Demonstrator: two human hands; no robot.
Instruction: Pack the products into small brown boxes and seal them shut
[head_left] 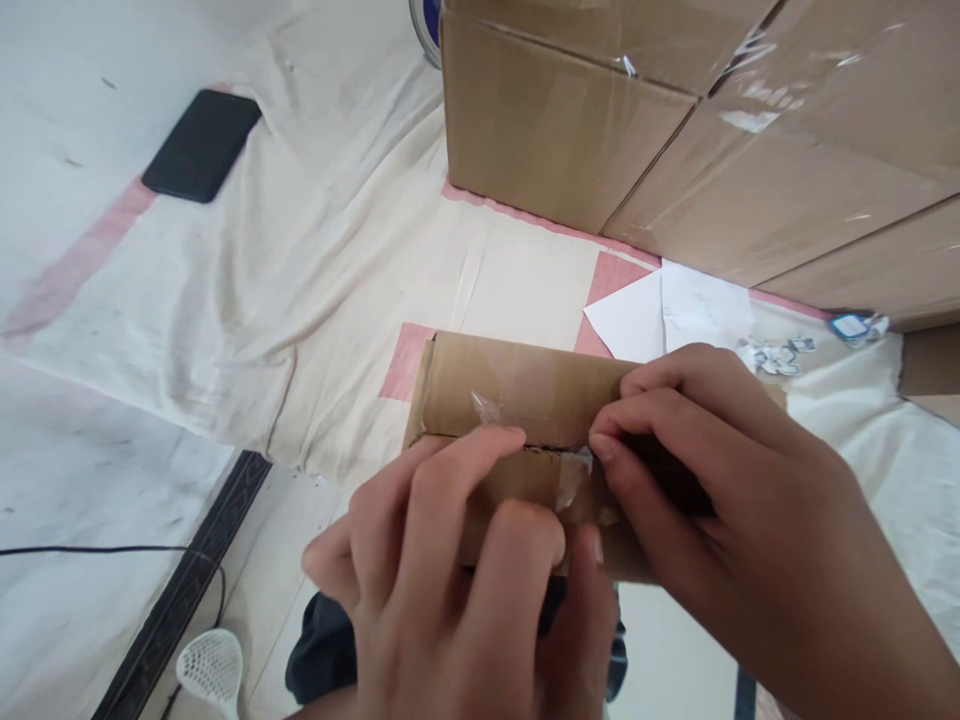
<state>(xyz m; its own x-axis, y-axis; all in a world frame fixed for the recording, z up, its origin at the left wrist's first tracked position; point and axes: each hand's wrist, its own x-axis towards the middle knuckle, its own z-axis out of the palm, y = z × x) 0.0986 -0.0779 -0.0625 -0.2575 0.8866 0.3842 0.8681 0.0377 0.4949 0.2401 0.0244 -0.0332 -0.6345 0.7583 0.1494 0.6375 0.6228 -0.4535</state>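
Observation:
A small brown cardboard box (495,385) sits low in the middle of the head view, its top seam covered with torn clear tape (574,480). My left hand (450,570) wraps round the box's near side, fingers curled over the top edge. My right hand (735,490) rests on the right part of the box, with fingertips pinched at the tape along the seam. The right end of the box is hidden under that hand.
A big taped cardboard carton (675,130) fills the upper right. White paper sheets (667,315) and small scraps lie beside it on a cream cloth (315,280). A black phone (201,145) lies at upper left. A cable and a white mesh object (211,665) are at lower left.

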